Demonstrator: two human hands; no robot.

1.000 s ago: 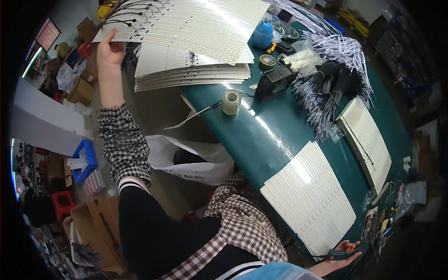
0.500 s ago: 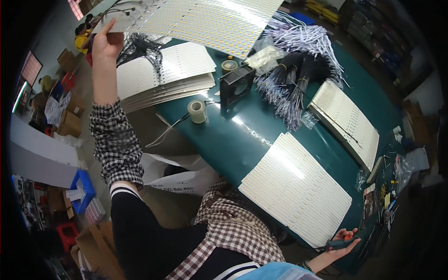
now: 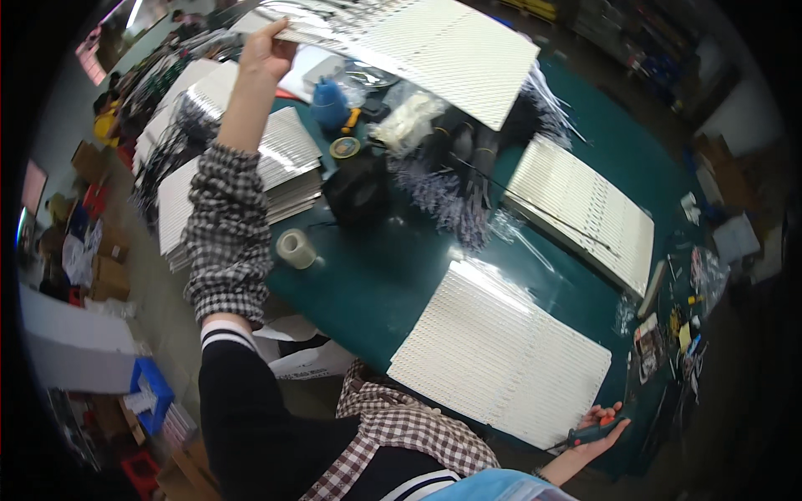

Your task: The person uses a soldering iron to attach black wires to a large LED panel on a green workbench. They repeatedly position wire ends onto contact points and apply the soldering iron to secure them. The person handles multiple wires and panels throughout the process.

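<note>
Left hand (image 3: 269,54) held a raised white panel (image 3: 451,58), right hand (image 3: 597,426) a dark tool (image 3: 589,432)

The panel's top edge ran out of view, and its wired left end was blurred, so its full outline could not be made out. It hung above the far side of the green table (image 3: 359,271), covering part of the wire bundles (image 3: 459,175). The left thumb and fingers were clamped on its near edge. At the lower right the right hand's fingers were curled around the tool, whose tip was too small to tell. The left forearm, in a black-and-white checked sleeve (image 3: 221,225), hid part of the stacked sheets (image 3: 288,171). A black object (image 3: 359,188) was too blurred to name.

The raised panel was thin, flat and closely lined with rows. The ribbed white sheet (image 3: 501,359) on the table was angular, with a bright glare along its far edge; beyond it stood a thick, oblong white stack (image 3: 581,217). The tabletop was smooth and glossy, and a crumpled plastic bag (image 3: 409,121) looked soft and pale.

There were one roll of tape (image 3: 296,249), one blue bottle (image 3: 328,104) and one round tin (image 3: 344,148). The stacked sheets and the wires could not be counted.
</note>
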